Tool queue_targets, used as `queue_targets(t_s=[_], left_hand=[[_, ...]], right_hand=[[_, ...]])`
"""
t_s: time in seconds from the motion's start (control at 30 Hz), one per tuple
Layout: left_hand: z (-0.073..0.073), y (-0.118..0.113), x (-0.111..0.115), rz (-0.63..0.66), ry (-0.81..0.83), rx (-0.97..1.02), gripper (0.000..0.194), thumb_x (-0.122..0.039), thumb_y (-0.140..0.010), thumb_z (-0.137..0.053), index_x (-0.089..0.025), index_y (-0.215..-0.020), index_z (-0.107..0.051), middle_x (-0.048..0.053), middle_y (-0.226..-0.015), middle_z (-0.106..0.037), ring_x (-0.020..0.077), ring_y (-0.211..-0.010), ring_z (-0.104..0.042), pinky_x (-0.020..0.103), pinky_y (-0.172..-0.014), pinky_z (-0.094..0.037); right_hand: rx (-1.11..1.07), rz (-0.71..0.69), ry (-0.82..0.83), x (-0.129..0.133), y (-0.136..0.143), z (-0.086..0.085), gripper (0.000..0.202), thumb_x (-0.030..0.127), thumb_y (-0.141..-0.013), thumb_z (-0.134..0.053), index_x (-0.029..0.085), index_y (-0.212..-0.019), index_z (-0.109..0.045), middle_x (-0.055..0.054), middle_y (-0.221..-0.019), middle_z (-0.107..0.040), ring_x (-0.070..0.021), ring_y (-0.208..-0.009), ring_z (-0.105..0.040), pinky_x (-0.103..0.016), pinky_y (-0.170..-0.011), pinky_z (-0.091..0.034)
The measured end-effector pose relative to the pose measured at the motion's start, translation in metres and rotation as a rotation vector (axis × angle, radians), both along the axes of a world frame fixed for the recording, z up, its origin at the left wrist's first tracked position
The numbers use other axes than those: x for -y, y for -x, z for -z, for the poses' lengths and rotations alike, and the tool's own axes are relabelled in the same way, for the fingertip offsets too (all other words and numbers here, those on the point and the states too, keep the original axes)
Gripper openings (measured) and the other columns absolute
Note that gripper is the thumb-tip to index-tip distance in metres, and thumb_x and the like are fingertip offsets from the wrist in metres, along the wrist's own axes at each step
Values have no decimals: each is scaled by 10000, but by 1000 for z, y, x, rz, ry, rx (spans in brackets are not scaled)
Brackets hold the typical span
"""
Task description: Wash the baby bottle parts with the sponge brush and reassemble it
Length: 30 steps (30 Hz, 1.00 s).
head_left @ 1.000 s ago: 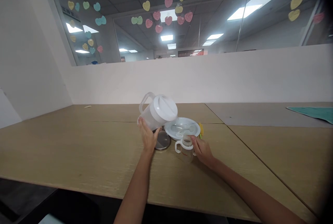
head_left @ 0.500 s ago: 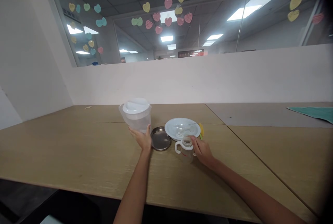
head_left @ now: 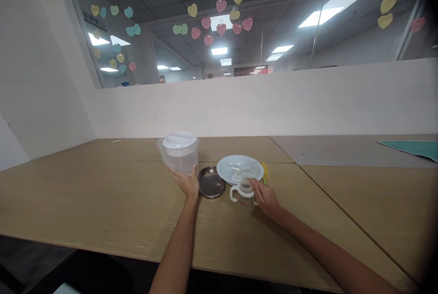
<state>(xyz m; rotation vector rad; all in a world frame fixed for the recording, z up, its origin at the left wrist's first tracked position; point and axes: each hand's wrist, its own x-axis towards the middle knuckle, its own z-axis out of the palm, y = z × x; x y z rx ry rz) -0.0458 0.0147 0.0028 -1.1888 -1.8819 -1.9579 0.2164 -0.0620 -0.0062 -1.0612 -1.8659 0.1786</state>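
Note:
My left hand [head_left: 187,183] is wrapped around the lower part of a translucent pitcher [head_left: 179,157] with a white lid. The pitcher's handle points left, and it looks nearly upright; whether its base touches the table I cannot tell. My right hand [head_left: 268,198] grips the right side of a clear, lidless sippy cup [head_left: 245,200], which has white handles on both sides. Between the two vessels lies a round dark metal tray [head_left: 212,183]. Behind the cup sits a pale blue oval plate [head_left: 224,171] bearing clear and white small parts.
A yellow item with a green tip [head_left: 265,172] lies by the plate's right edge. The wooden table [head_left: 102,193] meets a white wall [head_left: 239,107] at the back. Far right is a green cloth [head_left: 414,148]. A small pale scrap [head_left: 116,141] lies back left.
The pitcher has come slightly down and straightened a little from its tilt, still in my left hand. My right hand and the sippy cup have hardly moved.

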Motion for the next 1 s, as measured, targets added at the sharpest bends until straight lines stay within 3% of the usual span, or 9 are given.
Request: queue_targets(t_s=[0.23,0.4,0.47,0.53,0.6,0.67,0.77,0.87,1.0], left_hand=[[-5,0,3,34,-61,5,964,-588,-689,-583,-159,-1386,-74,221,-1445,-203,464,-1309,-178,616,-1065,-197],[-11,0,8,20,0,59,1016,-572,-667,-618,-171,-1402,-43,246,-1453,-148,495,-1313,-116,679,-1022,-160],[-18,-5,16,-3,-59,-4,1000,-537,-695,-614,-172,-1410,-19,233,-1476,-59,473,-1334,-32,665,-1045,-89],[-29,-16,27,5,-150,-170,900,-480,-763,-567,-133,-1415,-52,221,-1482,-38,414,-1354,-51,597,-1088,-79],[-41,-34,35,127,-232,-321,690,-401,-842,-476,-117,-1395,-178,189,-1453,-205,327,-1350,-183,519,-1098,-182],[-53,-57,36,380,-228,-456,423,-303,-908,-344,-154,-1302,-384,128,-1271,-493,220,-1223,-422,405,-1038,-337],[-64,-95,20,726,7,-725,321,-247,-912,-334,-208,-1129,-567,51,-1060,-635,158,-1017,-559,315,-924,-433],[-63,-126,-8,776,329,-1007,249,-260,-859,-458,-220,-1007,-654,46,-1150,-607,179,-1082,-522,336,-977,-378],[-49,-145,-36,777,440,-1063,113,-250,-742,-609,-196,-748,-709,74,-1087,-637,221,-1064,-533,360,-957,-368]], right_hand=[[-27,61,-56,0,-1,-10,402,378,-924,-271,181,-1039,-603,-64,-1030,-662,-182,-947,-601,-305,-815,-455],[-140,317,33,-11,-19,-23,467,443,-907,-258,173,-918,-640,-57,-819,-679,-177,-733,-607,-252,-623,-421],[-107,434,103,-18,-33,-28,487,450,-894,-261,168,-823,-652,-58,-732,-666,-175,-671,-589,-237,-551,-371],[11,511,208,-26,-46,-29,474,435,-877,-290,167,-725,-650,-63,-686,-655,-171,-640,-576,-231,-503,-315],[154,518,339,-33,-57,-26,441,410,-859,-323,170,-663,-637,-70,-678,-655,-170,-630,-578,-231,-484,-290],[270,474,459,-39,-63,-20,411,406,-837,-367,173,-607,-616,-74,-650,-651,-173,-597,-582,-233,-476,-298],[389,424,506,-43,-64,-9,404,449,-790,-450,175,-524,-583,-77,-581,-631,-188,-558,-595,-243,-472,-327],[458,422,468,-45,-60,-2,355,413,-767,-495,178,-516,-582,-77,-568,-633,-200,-585,-621,-246,-485,-357],[466,450,437,-48,-59,0,257,341,-739,-527,175,-561,-611,-108,-629,-662,-225,-623,-639,-258,-490,-375]])
